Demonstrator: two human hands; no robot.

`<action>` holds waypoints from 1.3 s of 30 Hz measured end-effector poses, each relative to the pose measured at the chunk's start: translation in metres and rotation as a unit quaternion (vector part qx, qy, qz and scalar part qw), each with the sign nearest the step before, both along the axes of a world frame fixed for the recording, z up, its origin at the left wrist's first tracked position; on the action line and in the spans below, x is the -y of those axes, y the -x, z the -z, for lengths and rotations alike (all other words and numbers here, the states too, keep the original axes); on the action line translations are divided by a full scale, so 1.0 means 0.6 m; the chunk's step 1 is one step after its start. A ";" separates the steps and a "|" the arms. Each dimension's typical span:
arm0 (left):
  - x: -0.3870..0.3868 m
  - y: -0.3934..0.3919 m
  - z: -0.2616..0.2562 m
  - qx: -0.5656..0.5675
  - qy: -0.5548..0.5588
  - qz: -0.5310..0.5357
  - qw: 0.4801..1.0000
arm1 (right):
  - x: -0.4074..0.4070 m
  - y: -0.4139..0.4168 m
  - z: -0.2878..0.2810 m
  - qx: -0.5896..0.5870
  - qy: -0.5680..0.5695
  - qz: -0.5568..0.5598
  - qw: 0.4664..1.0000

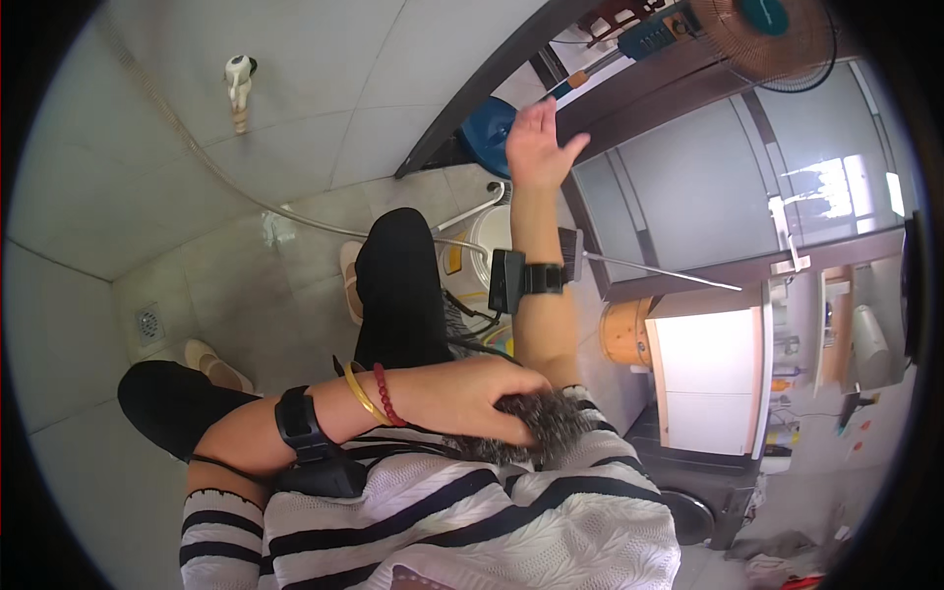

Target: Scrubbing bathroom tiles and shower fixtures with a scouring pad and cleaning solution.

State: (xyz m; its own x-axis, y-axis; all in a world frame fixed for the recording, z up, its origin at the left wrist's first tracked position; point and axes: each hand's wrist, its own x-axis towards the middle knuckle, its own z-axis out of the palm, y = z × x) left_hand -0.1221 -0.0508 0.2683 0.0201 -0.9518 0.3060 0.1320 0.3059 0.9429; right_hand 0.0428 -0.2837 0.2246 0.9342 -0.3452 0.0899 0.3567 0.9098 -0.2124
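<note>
My left hand (490,398) reaches across the body and grips a dark grey, glinting scrubber-like bunch (549,424) against the striped knit sleeve at my right elbow. What this bunch is made of cannot be told. A gold bangle and a red bead bracelet (387,394) circle the left wrist. My right arm stretches forward, and my right hand (542,147) is empty, palm up, thumb out to the side. A black device (509,282) is strapped to the right forearm; another black device (324,472) is strapped near the left elbow.
Between the legs and right arm stands a white bucket (495,232) with a metal shower hose (295,215) leading to it. Nearby are a grey brush (574,254), a wooden tub (623,330), a white cabinet (704,369), a fan (763,37), a blue basin (487,136) and a floor drain (150,324).
</note>
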 end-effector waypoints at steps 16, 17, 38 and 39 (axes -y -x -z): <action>0.010 0.007 0.144 -0.525 -0.074 -0.236 0.815 | -0.092 0.067 -0.025 0.050 -0.111 -0.036 0.992; 0.006 0.008 0.150 -0.518 -0.068 -0.225 0.823 | -0.099 0.058 -0.020 0.049 -0.116 -0.035 0.991; -0.043 0.024 0.172 -0.525 -0.046 -0.249 0.812 | -0.193 0.010 0.163 -0.247 0.442 0.074 0.859; -0.047 0.025 0.177 -0.527 -0.042 -0.255 0.809 | -0.191 0.007 0.152 -0.280 0.068 -0.006 0.957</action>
State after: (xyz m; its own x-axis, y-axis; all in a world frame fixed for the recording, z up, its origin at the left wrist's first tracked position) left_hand -0.1371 -0.0227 0.1619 0.6245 -0.7541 -0.2033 0.7539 0.5141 0.4090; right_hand 0.0387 -0.1690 0.1334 0.8528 -0.3552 -0.3829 0.1417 0.8629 -0.4850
